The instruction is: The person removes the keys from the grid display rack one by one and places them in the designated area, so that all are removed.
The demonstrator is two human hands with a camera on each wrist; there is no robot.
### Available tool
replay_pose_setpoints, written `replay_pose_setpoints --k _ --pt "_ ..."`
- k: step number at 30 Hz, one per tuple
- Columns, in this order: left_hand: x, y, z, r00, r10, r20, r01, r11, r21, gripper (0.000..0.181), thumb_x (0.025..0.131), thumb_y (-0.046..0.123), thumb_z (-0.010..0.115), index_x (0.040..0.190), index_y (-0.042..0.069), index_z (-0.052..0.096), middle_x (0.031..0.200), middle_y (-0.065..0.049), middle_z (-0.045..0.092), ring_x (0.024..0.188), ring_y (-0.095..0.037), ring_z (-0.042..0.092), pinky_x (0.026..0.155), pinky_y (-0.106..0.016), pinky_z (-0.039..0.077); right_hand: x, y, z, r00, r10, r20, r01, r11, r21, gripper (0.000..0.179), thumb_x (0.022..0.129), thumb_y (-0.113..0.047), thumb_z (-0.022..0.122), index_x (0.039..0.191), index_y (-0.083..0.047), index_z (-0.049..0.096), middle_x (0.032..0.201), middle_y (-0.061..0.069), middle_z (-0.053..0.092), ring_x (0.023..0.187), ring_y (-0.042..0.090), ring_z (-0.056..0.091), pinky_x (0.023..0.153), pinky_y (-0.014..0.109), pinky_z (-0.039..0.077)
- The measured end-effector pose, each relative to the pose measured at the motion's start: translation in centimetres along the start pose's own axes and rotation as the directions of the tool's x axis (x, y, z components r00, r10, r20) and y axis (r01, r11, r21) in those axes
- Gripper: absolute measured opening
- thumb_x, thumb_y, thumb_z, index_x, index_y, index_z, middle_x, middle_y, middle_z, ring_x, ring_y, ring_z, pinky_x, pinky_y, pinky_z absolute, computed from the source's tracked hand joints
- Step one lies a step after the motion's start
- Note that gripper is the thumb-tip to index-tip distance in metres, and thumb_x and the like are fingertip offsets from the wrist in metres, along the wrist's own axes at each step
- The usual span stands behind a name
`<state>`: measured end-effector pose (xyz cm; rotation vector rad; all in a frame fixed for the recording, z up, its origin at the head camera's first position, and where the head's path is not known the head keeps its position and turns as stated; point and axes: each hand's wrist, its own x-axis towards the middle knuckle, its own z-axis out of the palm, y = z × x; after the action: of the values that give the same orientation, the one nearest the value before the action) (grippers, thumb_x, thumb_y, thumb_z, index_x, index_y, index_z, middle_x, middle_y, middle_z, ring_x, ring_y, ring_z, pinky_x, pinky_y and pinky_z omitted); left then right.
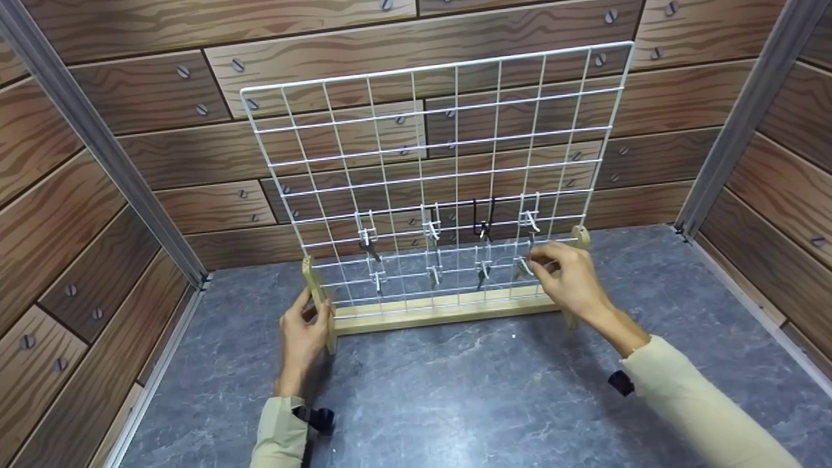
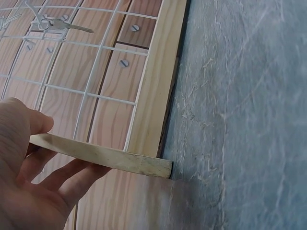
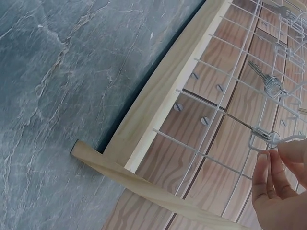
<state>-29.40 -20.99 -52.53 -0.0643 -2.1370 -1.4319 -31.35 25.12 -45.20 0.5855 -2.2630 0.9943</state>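
A white wire grid panel (image 1: 416, 69) stands in a wooden base (image 1: 448, 313), with keys hanging from several hooks in two rows. At the left end, my left hand (image 1: 304, 331) grips the wooden side piece (image 2: 100, 155), thumb on one face and fingers on the other. My right hand (image 1: 572, 276) is at the lower right hook (image 3: 290, 138). Its thumb and fingertips pinch the head of a silver key (image 3: 265, 135), whose blade points toward the base. Another key (image 3: 273, 87) hangs beside it.
One upper hook (image 1: 476, 218) is black, the others white. Behind the grid rises a wood-pattern wall (image 1: 312, 39), with similar walls at both sides. Grey marbled tabletop (image 1: 416, 383) spreads in front of the base. The right wooden side piece (image 1: 580, 235) stands near my right hand.
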Motion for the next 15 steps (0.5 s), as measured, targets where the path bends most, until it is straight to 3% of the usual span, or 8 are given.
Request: replay_pose_setpoints --k 3,15 --pt "-0.06 -0.11 0.07 1.0 0.005 -0.008 -0.005 1.0 -0.009 0.044 0.096 -0.003 0.072 0.139 -0.007 0.066 0.12 -0.032 0.074 0.105 -0.05 0.075 0.094 -0.056 0.063 0.02 0.02 0.18 1.0 0.006 0.001 -0.006 1.0 -0.004 0.018 0.085 0.015 0.078 0.102 0.011 0.077 0.093 0.021 0.078 0.074 0.031 0.073 0.068 0.005 0.054" --pt "-0.06 -0.01 0.11 1.0 0.025 -0.018 -0.025 1.0 -0.016 0.045 0.095 -0.004 0.073 0.14 -0.008 0.065 0.11 -0.032 0.076 0.101 -0.05 0.076 0.088 -0.056 0.065 -0.04 -0.08 0.34 0.997 0.069 0.031 -0.07 0.998 0.012 0.018 0.086 0.015 0.075 0.103 0.009 0.078 0.095 0.022 0.078 0.076 0.031 0.073 0.068 0.01 0.057"
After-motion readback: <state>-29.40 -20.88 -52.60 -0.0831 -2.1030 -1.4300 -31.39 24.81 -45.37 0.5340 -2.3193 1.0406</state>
